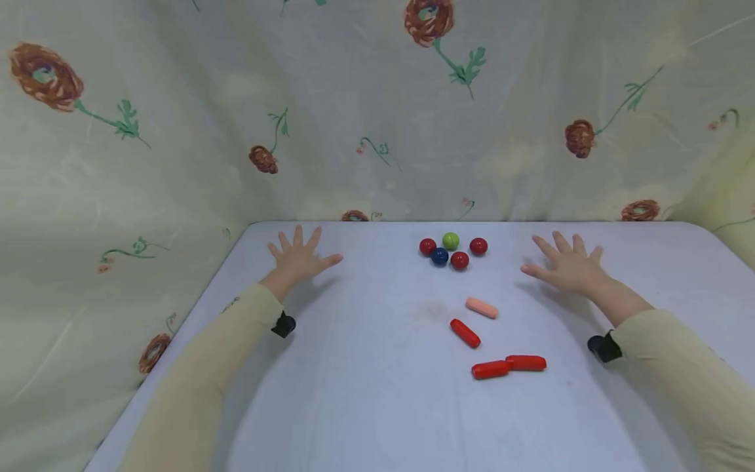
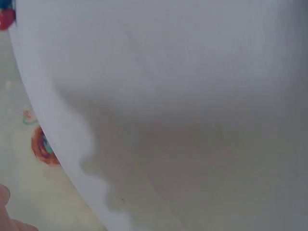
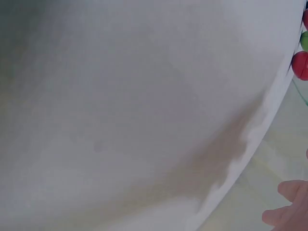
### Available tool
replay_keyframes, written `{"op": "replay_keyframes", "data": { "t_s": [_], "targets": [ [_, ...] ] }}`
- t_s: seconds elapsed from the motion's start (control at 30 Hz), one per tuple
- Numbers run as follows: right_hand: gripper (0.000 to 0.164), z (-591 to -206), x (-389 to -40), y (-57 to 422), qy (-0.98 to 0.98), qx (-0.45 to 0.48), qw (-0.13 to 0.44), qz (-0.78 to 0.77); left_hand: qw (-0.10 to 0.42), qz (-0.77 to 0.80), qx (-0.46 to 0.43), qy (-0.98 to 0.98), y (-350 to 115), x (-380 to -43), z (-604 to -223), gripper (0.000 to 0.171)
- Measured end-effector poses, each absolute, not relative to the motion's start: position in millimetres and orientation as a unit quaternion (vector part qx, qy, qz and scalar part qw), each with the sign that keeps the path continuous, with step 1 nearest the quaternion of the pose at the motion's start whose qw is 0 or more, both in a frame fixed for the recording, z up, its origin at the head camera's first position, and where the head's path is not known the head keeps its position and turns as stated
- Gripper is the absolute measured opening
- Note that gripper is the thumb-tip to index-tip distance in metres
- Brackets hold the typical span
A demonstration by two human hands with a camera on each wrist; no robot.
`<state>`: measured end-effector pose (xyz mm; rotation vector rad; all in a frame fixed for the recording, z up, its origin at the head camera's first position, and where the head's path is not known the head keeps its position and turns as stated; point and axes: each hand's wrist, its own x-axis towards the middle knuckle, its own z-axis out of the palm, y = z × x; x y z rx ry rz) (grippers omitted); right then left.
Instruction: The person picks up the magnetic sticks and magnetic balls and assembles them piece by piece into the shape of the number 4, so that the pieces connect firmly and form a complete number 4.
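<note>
In the head view my left hand (image 1: 298,261) hovers over the far left of the white table, fingers spread, holding nothing. My right hand (image 1: 569,267) is likewise spread and bare above the far right side. Between them, nearer the right hand, sit glossy balls: a green ball (image 1: 451,240), a dark blue ball (image 1: 440,256) and red balls (image 1: 459,261). Closer in lie a pale pink stick (image 1: 482,307), a slanted red stick (image 1: 465,333), and two red pieces (image 1: 490,370) touching end to end. The wrist views catch only some fingertips (image 2: 4,195) (image 3: 288,190) and hand shadows.
The white tabletop (image 1: 366,380) ends at a far edge against a pale curtain (image 1: 330,78) with brown flowers, which also hangs along the left and right sides. A black wrist device (image 1: 284,324) sits under the left sleeve, another black device (image 1: 605,347) under the right.
</note>
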<state>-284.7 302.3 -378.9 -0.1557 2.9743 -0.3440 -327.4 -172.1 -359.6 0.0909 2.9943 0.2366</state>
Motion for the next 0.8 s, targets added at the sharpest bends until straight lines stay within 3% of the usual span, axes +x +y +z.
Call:
{"op": "replay_keyframes", "data": {
  "t_s": [0.27, 0.8],
  "targets": [
    [0.09, -368.5, -279.2, 288.9, 0.988, -0.084, 0.054, -0.115, 0.04, 0.065, 0.109, 0.991, -142.0, -309.0, -356.4, 0.087],
    [0.075, -348.5, -242.3, 238.6, 0.978, -0.182, 0.004, -0.099, 0.038, 0.094, 0.218, 0.971, -77.4, -270.4, -342.1, 0.078]
  ]
}}
